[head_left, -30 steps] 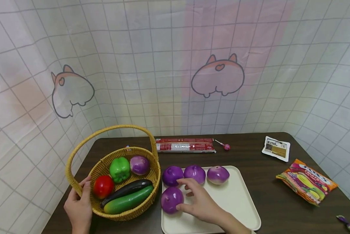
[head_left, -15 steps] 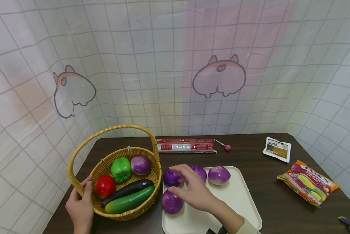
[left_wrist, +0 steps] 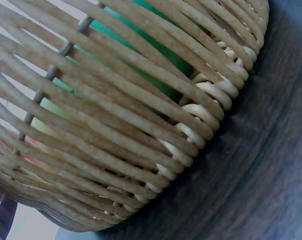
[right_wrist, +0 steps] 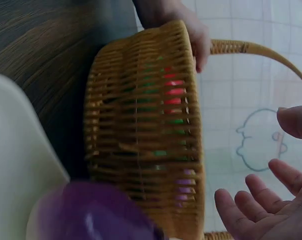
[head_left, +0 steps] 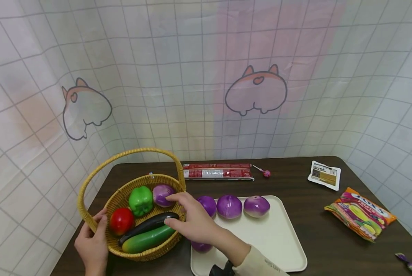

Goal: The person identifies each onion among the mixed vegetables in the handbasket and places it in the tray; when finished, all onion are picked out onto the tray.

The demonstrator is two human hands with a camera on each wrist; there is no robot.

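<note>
My left hand (head_left: 93,245) grips the left rim of the wicker basket (head_left: 157,256) where the handle joins it. Inside the basket lie a red tomato (head_left: 121,221), a green bell pepper (head_left: 141,201), a purple onion (head_left: 162,194), a dark eggplant (head_left: 147,227) and a green cucumber (head_left: 150,239). Over the basket's right side my right hand (head_left: 197,222) reaches with fingers spread, close to the onion and the eggplant. In the right wrist view that hand's fingers (right_wrist: 258,197) are apart with nothing between them. Only the wicker side (left_wrist: 111,110) fills the left wrist view.
Right of the basket, a cream tray (head_left: 261,245) bears several purple onions (head_left: 229,207), some partly behind my right arm. Behind lie a long red packet (head_left: 218,172) and a lollipop (head_left: 266,173). A white packet (head_left: 324,175) and an orange candy bag (head_left: 361,215) lie at right.
My right hand has moved left from above the front onion on the tray to the basket's right rim, its fingers holding nothing. The left hand keeps its grip on the basket.
</note>
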